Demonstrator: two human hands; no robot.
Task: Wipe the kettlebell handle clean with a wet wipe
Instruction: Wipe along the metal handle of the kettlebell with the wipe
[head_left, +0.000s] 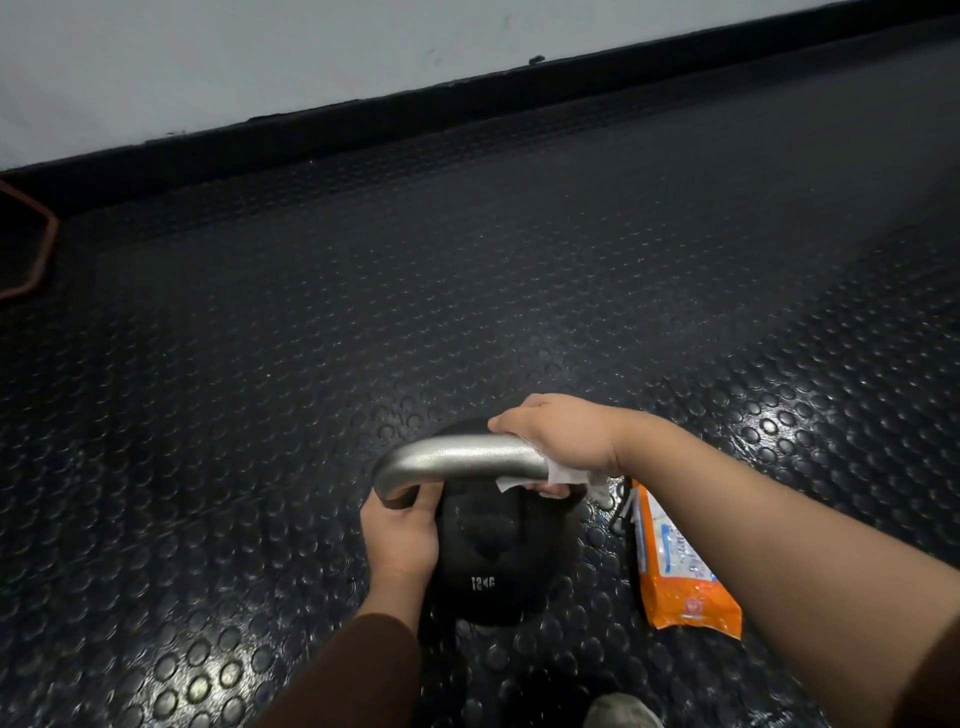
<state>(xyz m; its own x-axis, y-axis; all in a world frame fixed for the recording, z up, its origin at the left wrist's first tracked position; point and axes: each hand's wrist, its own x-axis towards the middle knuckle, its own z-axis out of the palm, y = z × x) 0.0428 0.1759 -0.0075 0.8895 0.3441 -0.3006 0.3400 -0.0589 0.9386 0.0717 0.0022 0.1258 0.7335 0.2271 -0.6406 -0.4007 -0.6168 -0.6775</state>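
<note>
Studded floor (467, 260) under kettlebell (493, 551) and wipes packet (675, 571)

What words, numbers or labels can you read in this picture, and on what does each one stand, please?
"12KG": on the black body of the kettlebell, upside down in this view.
Print on the orange wet wipe pack: too blurred to read.
No other text shows.
</note>
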